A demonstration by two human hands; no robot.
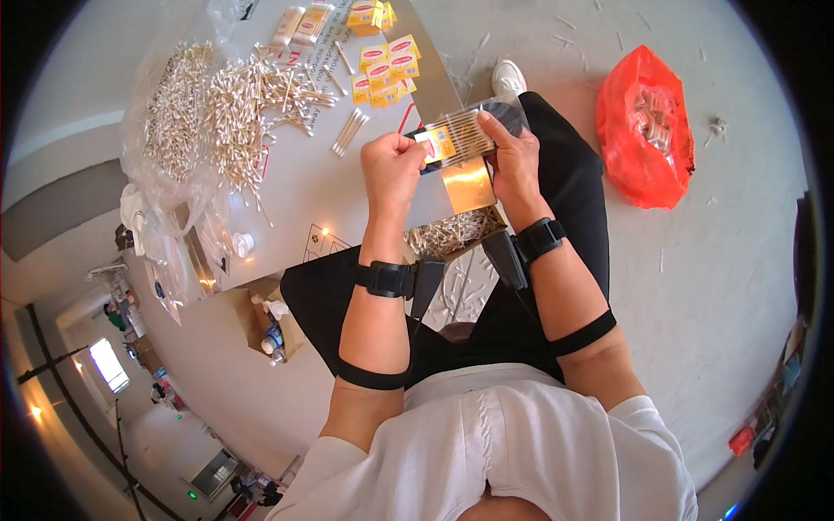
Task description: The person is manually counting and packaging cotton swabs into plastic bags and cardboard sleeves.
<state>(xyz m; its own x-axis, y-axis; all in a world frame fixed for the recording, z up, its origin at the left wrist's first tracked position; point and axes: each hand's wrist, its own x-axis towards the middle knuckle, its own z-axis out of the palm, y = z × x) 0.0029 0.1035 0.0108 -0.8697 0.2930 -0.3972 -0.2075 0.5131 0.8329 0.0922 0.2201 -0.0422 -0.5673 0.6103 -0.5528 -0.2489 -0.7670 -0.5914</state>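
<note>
In front of me, at the table's right edge, is a see-through pack of cotton swabs point(471, 132) with a dark round end. My right hand point(514, 161) grips its right end, the thumb lying on top. A yellow and white label card point(441, 141) lies at the pack's left end. My left hand point(391, 169) is closed in a pinch at the card's left edge. Just below the pack stands a box with a gold flap point(469, 184), holding many loose cotton swabs point(452, 231). Nearest my left hand on the table are a few loose swabs point(350, 132).
A large heap of cotton swabs point(234, 108) spills from a clear plastic bag point(178, 204) on the grey table point(300, 187). Yellow cards point(387, 69) and filled packs point(311, 24) lie farther back. A red bag point(645, 169) with bundles stands on the floor at right, near scattered swabs.
</note>
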